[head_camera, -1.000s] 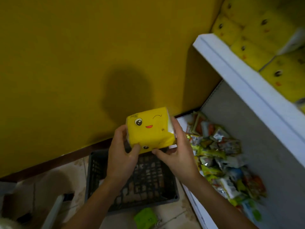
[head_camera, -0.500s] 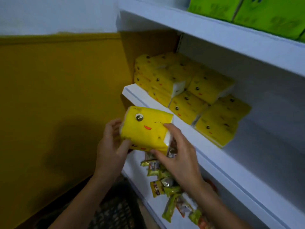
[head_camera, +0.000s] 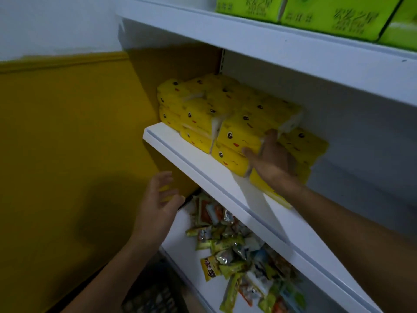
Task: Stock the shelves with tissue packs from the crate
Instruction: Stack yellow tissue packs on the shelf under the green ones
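A yellow tissue pack (head_camera: 237, 134) with a cartoon face lies on top of another yellow pack at the front of the white middle shelf (head_camera: 198, 175). My right hand (head_camera: 270, 159) grips its right end, thumb at the front and fingers at the top. Several more yellow packs (head_camera: 196, 102) are stacked to the left and behind. My left hand (head_camera: 160, 199) hovers open and holds nothing, below and left of the shelf's front edge. A corner of the dark crate (head_camera: 153, 297) shows at the bottom, between my forearms.
Green tissue packs (head_camera: 327, 16) line the top shelf. Several snack packets (head_camera: 234, 249) lie piled on the lower shelf. A yellow wall (head_camera: 67, 154) closes off the left side of the shelving.
The pack went from both hands in front of the shelf up onto the stack. My left hand let go and dropped back. The view tilted upward from the crate.
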`<action>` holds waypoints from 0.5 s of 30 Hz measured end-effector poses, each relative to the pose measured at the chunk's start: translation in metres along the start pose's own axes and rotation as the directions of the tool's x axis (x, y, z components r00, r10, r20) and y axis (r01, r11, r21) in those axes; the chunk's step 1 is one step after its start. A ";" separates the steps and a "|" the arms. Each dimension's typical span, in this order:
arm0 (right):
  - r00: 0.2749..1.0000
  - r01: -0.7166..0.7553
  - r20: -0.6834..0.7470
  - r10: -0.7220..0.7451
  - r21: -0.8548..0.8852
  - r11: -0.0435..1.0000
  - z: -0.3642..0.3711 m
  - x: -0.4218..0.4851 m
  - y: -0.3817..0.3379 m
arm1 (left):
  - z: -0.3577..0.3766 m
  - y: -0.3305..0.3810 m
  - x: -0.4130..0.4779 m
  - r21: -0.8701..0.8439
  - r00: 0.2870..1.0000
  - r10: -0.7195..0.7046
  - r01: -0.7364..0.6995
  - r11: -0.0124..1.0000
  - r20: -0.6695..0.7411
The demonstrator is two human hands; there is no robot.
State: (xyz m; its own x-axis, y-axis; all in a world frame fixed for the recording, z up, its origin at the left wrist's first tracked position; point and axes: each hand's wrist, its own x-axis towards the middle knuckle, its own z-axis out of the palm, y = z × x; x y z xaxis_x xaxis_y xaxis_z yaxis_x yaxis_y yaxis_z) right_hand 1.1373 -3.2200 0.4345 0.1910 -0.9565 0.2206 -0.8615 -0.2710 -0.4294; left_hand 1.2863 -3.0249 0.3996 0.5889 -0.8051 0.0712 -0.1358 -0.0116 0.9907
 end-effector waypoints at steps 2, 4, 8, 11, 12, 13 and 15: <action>1.000 0.031 -0.002 -0.031 -0.072 0.997 0.007 0.010 -0.003 | -0.003 -0.007 0.001 0.020 0.999 -0.022 0.023 1.000 -0.024; 1.000 0.027 -0.013 -0.028 -0.087 0.996 0.008 0.013 -0.003 | -0.004 -0.014 0.004 0.026 0.998 -0.051 0.052 0.998 -0.045; 0.987 0.062 -0.148 -0.067 -0.043 0.997 -0.004 -0.007 0.002 | -0.009 -0.023 0.009 0.038 0.994 -0.079 0.082 0.996 -0.080; 0.918 0.263 -0.330 -0.219 0.093 0.960 -0.001 -0.040 -0.003 | -0.017 -0.029 0.011 0.056 0.990 -0.086 0.093 0.994 -0.109; 0.897 0.326 -0.354 -0.264 0.127 0.937 0.006 -0.049 -0.009 | -0.021 -0.033 0.011 0.066 0.989 -0.091 0.099 0.993 -0.119; 0.879 0.383 -0.362 -0.310 0.150 0.911 0.016 -0.057 -0.017 | -0.027 -0.038 0.010 0.071 0.987 -0.095 0.104 0.992 -0.128; 0.856 0.469 -0.340 -0.389 0.193 0.862 0.041 -0.072 -0.039 | -0.043 -0.050 0.005 0.071 0.982 -0.111 0.123 0.990 -0.153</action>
State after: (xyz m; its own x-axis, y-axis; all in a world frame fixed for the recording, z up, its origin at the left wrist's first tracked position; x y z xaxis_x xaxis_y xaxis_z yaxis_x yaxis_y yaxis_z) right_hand 1.1766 -3.1449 0.3990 0.3389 -0.6764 0.6540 -0.5623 -0.7029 -0.4356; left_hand 1.3305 -3.0026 0.3558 0.7151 -0.6987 -0.0221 -0.1188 -0.1526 0.9811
